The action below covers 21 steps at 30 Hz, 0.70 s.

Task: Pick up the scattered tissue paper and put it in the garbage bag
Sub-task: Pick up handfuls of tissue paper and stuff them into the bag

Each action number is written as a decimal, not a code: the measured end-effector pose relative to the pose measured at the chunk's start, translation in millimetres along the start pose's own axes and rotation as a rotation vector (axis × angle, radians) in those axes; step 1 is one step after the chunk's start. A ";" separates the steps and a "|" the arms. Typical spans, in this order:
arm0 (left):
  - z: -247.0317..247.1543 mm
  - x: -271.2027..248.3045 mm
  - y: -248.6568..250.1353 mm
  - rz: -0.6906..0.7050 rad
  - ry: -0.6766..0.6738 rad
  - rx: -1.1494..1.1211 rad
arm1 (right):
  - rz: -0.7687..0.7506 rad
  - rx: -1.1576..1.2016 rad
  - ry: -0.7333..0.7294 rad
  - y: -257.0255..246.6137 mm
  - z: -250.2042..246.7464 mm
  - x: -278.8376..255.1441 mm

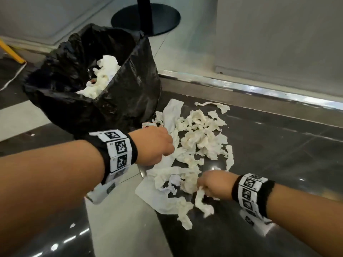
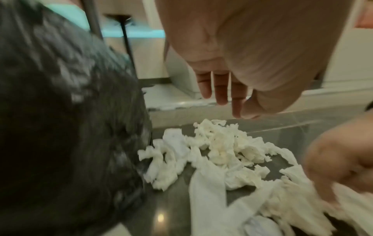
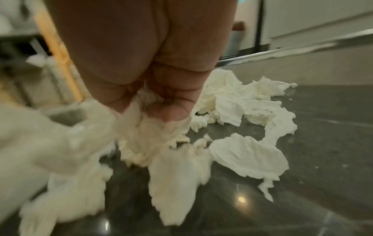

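Item count:

- Hands: two. Left hand (image 1: 151,144); right hand (image 1: 213,182).
- Wristbands: two, one on each wrist, left (image 1: 115,151) and right (image 1: 252,190).
- Garbage bags: one, bag (image 1: 118,93), black.
- Stand bases: one, base (image 1: 146,17), round and black, with one pole (image 1: 143,8) rising from it.
- Tissue pieces on the floor: many, tissue (image 1: 196,141). The pieces overlap and tangle, so an exact count cannot be read.
- Tissue heaps inside the bag: one, heap (image 1: 101,78); separate pieces cannot be counted.
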<state>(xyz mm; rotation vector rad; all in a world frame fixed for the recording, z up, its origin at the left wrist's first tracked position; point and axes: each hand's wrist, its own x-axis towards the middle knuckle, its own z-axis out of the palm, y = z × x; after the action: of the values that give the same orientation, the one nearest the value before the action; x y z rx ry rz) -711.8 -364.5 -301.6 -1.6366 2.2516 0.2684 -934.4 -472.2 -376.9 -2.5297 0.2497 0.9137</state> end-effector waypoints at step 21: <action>134.4 14.8 140.8 -0.794 0.159 -0.888 | 0.137 0.638 0.320 16.1 -0.3 -1.4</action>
<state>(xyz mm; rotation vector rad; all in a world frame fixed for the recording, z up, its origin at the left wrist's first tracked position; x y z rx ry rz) -827.2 -286.1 -438.0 -2.9042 1.4080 1.0311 -940.3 -486.6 -381.2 -2.0530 0.6985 0.3758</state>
